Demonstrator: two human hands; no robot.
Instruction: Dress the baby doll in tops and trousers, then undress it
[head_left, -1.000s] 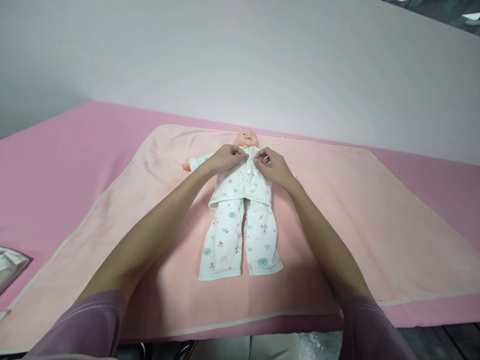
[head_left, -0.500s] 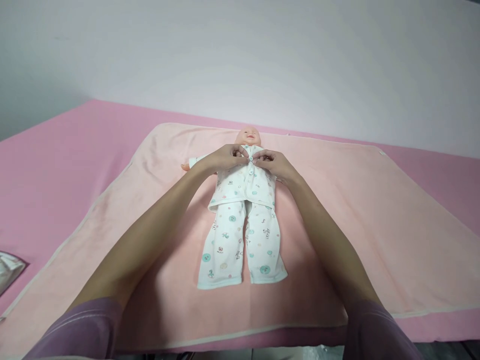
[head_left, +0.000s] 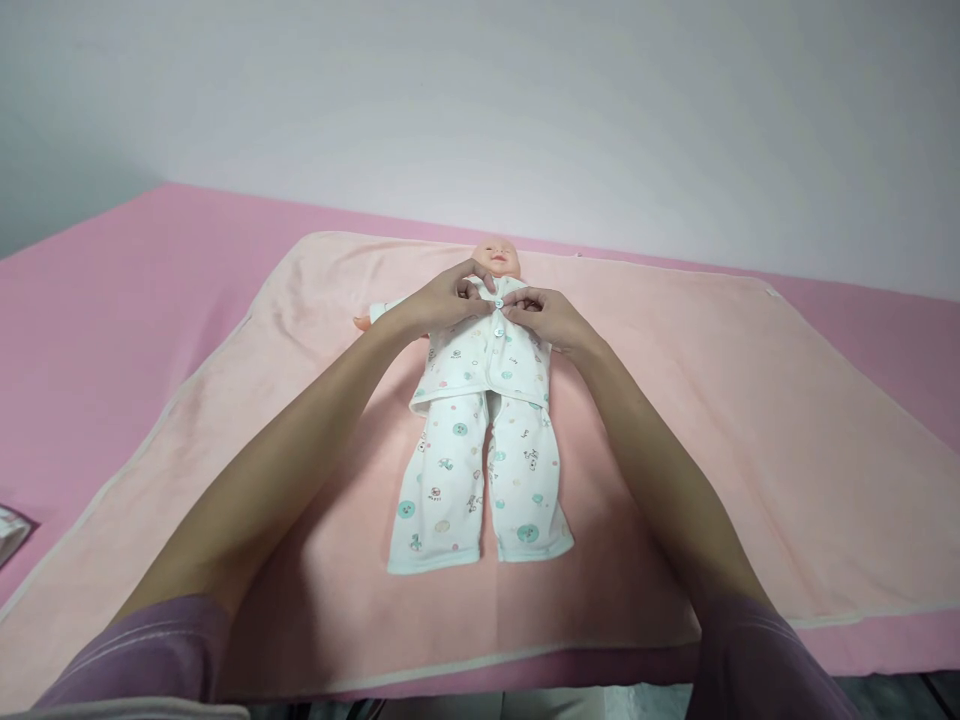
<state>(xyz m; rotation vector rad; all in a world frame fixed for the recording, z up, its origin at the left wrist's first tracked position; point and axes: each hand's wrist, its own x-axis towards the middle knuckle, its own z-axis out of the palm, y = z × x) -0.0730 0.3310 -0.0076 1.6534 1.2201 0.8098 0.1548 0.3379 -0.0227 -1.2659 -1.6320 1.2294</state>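
Observation:
A baby doll (head_left: 496, 256) lies on its back, dressed in a white printed shirt (head_left: 480, 362) and matching trousers (head_left: 446, 485). At the chest, my left hand (head_left: 454, 297) pinches the shirt's front edge beside a button (head_left: 499, 303), its index finger raised toward the collar. From the other side my right hand (head_left: 547, 314) closes thumb and fingers on the cloth at the same button. A lower button (head_left: 499, 333) shows just beneath. The doll's arm on the left sticks out past my wrist; its other arm is mostly hidden by my right hand.
Under the doll spreads a peach blanket (head_left: 720, 440) with a pale border, over a pink bed cover (head_left: 135, 290). Behind the bed rises a pale wall (head_left: 525, 120). A folded whitish item (head_left: 11, 533) is cut off at the left edge.
My left index finger has lifted away from the button toward the collar. Both hands stay at the doll's chest. The whole view has shifted slightly.

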